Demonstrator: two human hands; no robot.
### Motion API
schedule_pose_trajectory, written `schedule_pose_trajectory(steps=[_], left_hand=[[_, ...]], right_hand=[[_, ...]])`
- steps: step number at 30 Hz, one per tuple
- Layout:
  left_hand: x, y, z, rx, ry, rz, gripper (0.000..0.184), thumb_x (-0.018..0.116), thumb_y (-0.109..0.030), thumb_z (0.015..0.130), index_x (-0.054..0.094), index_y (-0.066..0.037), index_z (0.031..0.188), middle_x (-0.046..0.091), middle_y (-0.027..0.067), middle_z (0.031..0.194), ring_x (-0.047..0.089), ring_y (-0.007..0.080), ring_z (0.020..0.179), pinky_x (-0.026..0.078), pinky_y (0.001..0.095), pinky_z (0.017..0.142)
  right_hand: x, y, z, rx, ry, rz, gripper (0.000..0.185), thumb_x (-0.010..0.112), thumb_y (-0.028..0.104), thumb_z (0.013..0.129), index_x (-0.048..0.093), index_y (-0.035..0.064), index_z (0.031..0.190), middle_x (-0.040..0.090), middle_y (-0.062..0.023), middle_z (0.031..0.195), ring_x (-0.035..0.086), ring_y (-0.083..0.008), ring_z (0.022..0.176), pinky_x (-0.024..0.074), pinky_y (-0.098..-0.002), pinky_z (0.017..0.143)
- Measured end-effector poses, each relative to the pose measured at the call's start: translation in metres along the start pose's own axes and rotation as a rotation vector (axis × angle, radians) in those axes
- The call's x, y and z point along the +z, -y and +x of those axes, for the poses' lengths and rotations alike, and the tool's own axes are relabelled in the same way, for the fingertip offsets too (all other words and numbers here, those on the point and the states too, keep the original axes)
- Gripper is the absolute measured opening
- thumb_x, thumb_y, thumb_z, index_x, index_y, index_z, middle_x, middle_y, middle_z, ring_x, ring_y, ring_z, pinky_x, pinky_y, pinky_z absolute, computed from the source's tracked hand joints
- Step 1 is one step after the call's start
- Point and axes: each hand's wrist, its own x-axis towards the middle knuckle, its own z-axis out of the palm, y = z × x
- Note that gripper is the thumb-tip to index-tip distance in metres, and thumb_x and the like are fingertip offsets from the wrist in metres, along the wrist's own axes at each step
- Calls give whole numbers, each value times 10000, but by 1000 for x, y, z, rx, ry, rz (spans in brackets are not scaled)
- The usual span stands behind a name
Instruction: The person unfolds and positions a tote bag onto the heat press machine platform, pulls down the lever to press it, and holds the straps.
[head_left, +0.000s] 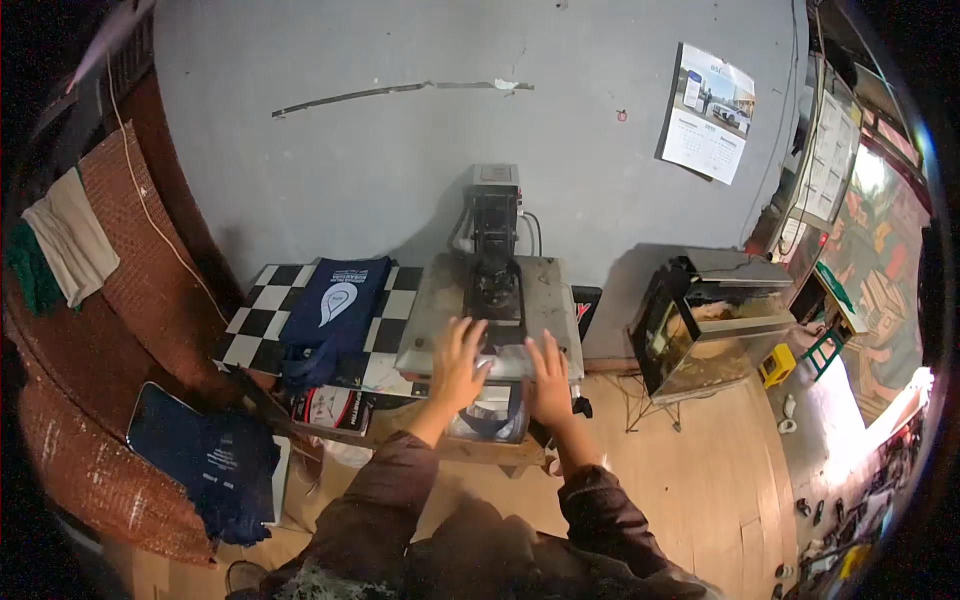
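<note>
Both my hands reach over the front of a heat press (495,200) with a wide, flat grey plate (430,310). My left hand (460,370) lies over the plate's front left, fingers stretched out and apart. To its right, my right hand (547,382) is at the front edge with its fingers extended. Between them lies a whitish, see-through sheet (512,358); whether either hand touches it is hard to see. Below the plate's front edge, dark cloth with a pale patch (490,415) shows between my forearms.
A dark blue printed cloth bag (340,305) lies on the black-and-white checkered tabletop (265,315) at left. Another dark blue printed cloth (225,470) lies lower left. A glass tank (710,330) on a thin metal stand is at right. A calendar (708,115) hangs on the wall.
</note>
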Motion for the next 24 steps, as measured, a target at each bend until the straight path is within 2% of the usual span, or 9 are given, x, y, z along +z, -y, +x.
schedule_pose_trajectory(steps=[1,3,4,5,7,8,10,14,24], left_hand=[[11,17,-12,-53,-41,-31,816,717,-272,874,273,-46,1520,288,215,1518,222,444,1440,232,570,1157],[15,39,-36,-207,-91,13,847,710,-324,881,248,-44,1533,271,216,1538,207,439,1448,215,568,1164],[19,49,-48,-258,-117,76,842,657,-388,917,218,-42,1547,219,214,1578,163,423,1475,179,546,1185],[24,57,-57,-254,-120,76,842,657,-388,917,218,-42,1547,219,214,1578,163,423,1475,179,546,1185],[29,68,-70,-324,17,155,825,594,-439,952,197,-41,1555,171,210,1606,121,398,1497,139,521,1205],[27,68,-71,-337,40,135,789,564,-437,973,196,-64,1563,164,197,1616,106,380,1505,113,512,1215],[27,67,-71,-344,33,124,774,565,-436,973,214,-74,1560,179,192,1613,115,380,1503,117,515,1215],[25,63,-73,-342,1,101,729,567,-428,975,262,-96,1547,217,184,1603,144,383,1496,136,516,1212],[31,60,-74,-345,-14,164,741,574,-409,952,272,-76,1541,226,182,1603,166,371,1493,138,492,1217]], right_hand=[[-1,-4,-10,105,-63,42,751,557,37,825,311,111,1530,250,-179,1596,262,-413,1447,235,-533,1172],[-1,-15,-26,167,-96,45,758,559,23,815,315,107,1527,254,-199,1588,250,-417,1453,220,-518,1189],[7,-27,-35,192,-69,36,748,560,32,821,320,105,1526,253,-190,1593,226,-403,1469,189,-503,1205],[9,-36,-42,192,-74,35,748,560,32,821,320,105,1526,253,-190,1593,226,-403,1469,189,-503,1205],[11,-47,-49,84,46,-135,754,610,101,819,330,95,1519,240,-216,1592,248,-427,1453,203,-506,1194],[9,-42,-47,84,46,-132,754,610,101,819,330,95,1519,240,-216,1592,248,-427,1453,203,-506,1194],[4,-33,-45,150,71,-105,776,543,26,828,279,129,1550,185,-138,1631,165,-339,1506,140,-469,1227],[14,-40,-47,173,127,-238,771,535,47,844,267,151,1560,174,-118,1639,151,-316,1514,119,-457,1233],[23,-56,-47,154,101,-242,795,524,30,808,283,155,1555,194,-123,1635,173,-324,1507,139,-467,1227]])
